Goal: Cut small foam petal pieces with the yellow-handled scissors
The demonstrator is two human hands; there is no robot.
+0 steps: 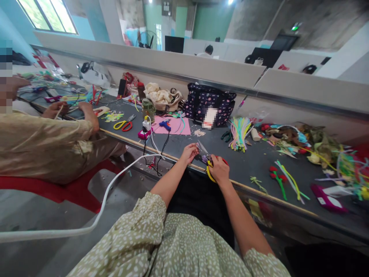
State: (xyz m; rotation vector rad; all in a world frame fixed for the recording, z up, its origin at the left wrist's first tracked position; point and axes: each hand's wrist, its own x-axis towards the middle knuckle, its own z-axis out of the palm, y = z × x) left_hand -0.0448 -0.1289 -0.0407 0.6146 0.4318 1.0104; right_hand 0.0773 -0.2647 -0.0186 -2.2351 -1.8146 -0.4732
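Note:
Near the table's front edge, my right hand (220, 169) is wrapped round scissors (203, 148) with red and yellow handles. The blades are apart and point up and left. Just left of them, my left hand (189, 153) has its fingers pinched together at the blades; what lies between the fingertips is too small to make out. A small purple piece (204, 158) shows beside the blades, near my right hand. Beyond my hands, a blue glue gun (165, 124) lies on a pink sheet (182, 127).
A bundle of pastel pipe cleaners (241, 134) and a red-and-green pipe-cleaner flower (278, 180) lie to the right. A dark dotted bag (210, 103) stands behind. At left, a co-worker (54, 146) sits near other scissors (123, 124). A white cable (115, 179) crosses the front left.

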